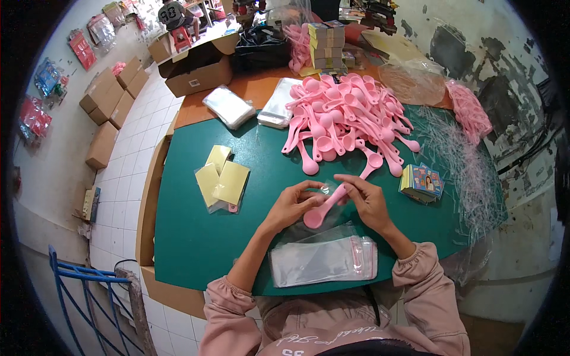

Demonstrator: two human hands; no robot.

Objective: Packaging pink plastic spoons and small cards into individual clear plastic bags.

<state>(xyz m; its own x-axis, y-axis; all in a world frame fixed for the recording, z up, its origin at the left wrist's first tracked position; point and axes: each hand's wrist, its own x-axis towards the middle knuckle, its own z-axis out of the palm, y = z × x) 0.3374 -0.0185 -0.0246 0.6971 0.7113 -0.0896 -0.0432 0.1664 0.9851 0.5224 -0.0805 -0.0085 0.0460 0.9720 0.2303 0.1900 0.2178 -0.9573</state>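
We held a pink spoon (pixel 323 207) over the green table (pixel 196 237), left hand (pixel 291 204) and right hand (pixel 365 199) both closed on it (a clear bag (pixel 323 188) pinched there too), the spoon pile (pixel 347 115) beyond.

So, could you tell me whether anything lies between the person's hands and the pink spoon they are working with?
Nothing visible does. Both the left hand and the right hand already touch the pink spoon, along with a small clear bag held at its handle.
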